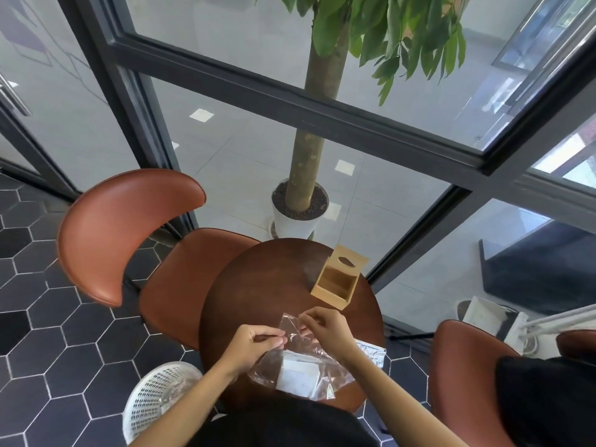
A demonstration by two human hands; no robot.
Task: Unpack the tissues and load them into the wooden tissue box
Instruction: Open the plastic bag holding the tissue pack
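Note:
A clear plastic wrapper (290, 356) lies on the near part of a small round dark wooden table (258, 285), with a white stack of tissues (298, 374) inside it. My left hand (256, 345) pinches the wrapper's upper left edge. My right hand (324, 329) pinches the same edge just to the right, and the film is stretched between them. The light wooden tissue box (338, 280) lies at the table's far right, its open side facing me and its oval slot on the far face; it is empty.
A brown leather chair (129, 230) stands left behind the table, another brown chair (464, 366) at the right. A white perforated waste basket (158, 398) sits on the hexagon-tiled floor at lower left. A potted tree (300, 204) stands beyond the table against glass walls.

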